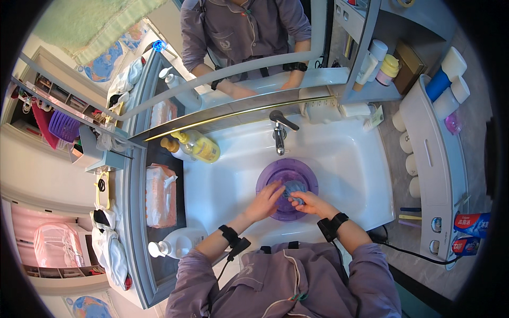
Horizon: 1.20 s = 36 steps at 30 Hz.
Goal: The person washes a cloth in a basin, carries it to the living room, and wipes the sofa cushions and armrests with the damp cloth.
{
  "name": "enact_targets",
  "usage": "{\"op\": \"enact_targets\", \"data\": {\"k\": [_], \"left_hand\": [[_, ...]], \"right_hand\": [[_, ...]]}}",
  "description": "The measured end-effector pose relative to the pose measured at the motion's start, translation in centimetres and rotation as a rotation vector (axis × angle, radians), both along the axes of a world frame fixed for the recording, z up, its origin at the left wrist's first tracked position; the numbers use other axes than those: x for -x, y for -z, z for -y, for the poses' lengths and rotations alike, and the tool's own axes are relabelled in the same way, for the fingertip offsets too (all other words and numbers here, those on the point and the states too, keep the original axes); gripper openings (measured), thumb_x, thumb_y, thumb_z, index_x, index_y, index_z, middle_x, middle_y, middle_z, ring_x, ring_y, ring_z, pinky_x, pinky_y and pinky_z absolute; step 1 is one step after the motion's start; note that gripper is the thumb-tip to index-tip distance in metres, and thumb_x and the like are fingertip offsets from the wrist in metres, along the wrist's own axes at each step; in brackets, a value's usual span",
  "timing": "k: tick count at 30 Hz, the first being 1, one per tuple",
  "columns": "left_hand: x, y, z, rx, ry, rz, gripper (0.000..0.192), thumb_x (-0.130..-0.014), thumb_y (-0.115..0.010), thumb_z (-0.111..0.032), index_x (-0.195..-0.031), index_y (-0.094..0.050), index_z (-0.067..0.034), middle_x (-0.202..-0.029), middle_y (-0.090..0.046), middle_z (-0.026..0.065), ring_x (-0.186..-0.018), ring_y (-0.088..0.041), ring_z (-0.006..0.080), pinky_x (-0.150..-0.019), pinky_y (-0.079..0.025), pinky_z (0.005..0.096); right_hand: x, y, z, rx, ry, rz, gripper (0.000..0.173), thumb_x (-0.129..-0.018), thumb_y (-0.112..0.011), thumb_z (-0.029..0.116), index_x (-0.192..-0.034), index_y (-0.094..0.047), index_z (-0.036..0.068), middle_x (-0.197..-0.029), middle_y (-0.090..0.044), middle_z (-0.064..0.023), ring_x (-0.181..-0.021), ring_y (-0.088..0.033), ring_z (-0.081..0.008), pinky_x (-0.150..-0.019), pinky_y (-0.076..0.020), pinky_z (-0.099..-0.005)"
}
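Observation:
A translucent purple basin [262,178] stands in the white washbasin [346,179], below the chrome faucet [280,139]. Over its middle, my right hand [308,202] grips a bunched grey-blue cloth [295,187]. My left hand [265,202] is at the cloth's left side, with its fingers apart and reaching over the basin. Whether its fingertips touch the cloth I cannot tell. Dark straps with small devices sit on both wrists. The inside of the basin is partly hidden by my hands and the cloth.
Yellow pump bottle [204,147] stands at the back left corner. Tissue pack [161,194] and white pump bottle [179,241] line the left side. A wall-mounted toothbrush and cup rack [427,159] is on the right. A mirror [254,59] spans the back. A black cable [417,254] runs at right.

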State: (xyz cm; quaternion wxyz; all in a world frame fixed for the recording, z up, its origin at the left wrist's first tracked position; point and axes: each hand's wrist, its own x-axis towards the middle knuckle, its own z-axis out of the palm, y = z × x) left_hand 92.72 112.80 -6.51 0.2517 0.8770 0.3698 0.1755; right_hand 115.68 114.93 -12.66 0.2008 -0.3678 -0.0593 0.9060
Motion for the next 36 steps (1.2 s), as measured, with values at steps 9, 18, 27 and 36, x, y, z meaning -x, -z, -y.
{"op": "enact_targets", "data": {"k": [9,18,27,36], "left_hand": [[-1.9,2.1,-3.4,0.046,0.093,-0.105,0.071,-0.076,-0.063,-0.005,-0.14,-0.032,-0.007,-0.134,-0.041,0.0244,-0.123,-0.044,0.0382,-0.102,-0.039,0.0423],[-3.0,4.0,-2.8,0.368,-0.111,-0.398,0.047,-0.074,-0.067,-0.019,-0.114,-0.048,-0.003,-0.097,-0.063,0.0217,-0.09,-0.062,0.0396,-0.076,-0.05,0.0465],[-1.7,4.4,-3.4,0.603,-0.275,-0.148,0.054,-0.067,-0.072,-0.022,-0.115,-0.054,-0.003,-0.099,-0.064,0.0206,-0.09,-0.063,0.0349,-0.079,-0.05,0.0419],[-3.3,4.6,0.1,1.367,-0.595,0.944,0.069,-0.076,-0.058,-0.012,-0.139,-0.031,-0.003,-0.131,-0.046,0.0168,-0.119,-0.046,0.0281,-0.1,-0.037,0.0387]], "right_hand": [[1.5,-3.3,-1.2,-0.211,-0.625,0.026,0.022,-0.087,-0.06,0.019,-0.071,-0.048,0.009,-0.06,-0.04,0.0024,-0.051,-0.037,-0.0051,-0.04,-0.0241,-0.0187],[3.4,-2.5,-0.7,-1.553,-1.029,1.209,0.021,-0.072,-0.07,0.025,-0.079,-0.066,0.006,-0.085,-0.068,-0.0174,-0.075,-0.069,-0.0301,-0.066,-0.054,-0.0401],[3.7,-2.1,-1.4,-1.532,-0.747,1.175,0.057,-0.072,-0.073,0.019,-0.122,-0.048,0.007,-0.097,-0.065,-0.0167,-0.083,-0.067,-0.0271,-0.065,-0.055,-0.0401],[2.1,-3.1,0.0,-0.258,-0.099,0.026,0.052,-0.084,-0.064,0.006,-0.13,-0.04,0.008,-0.114,-0.055,-0.0082,-0.098,-0.061,-0.0234,-0.087,-0.0528,-0.0377]]}}
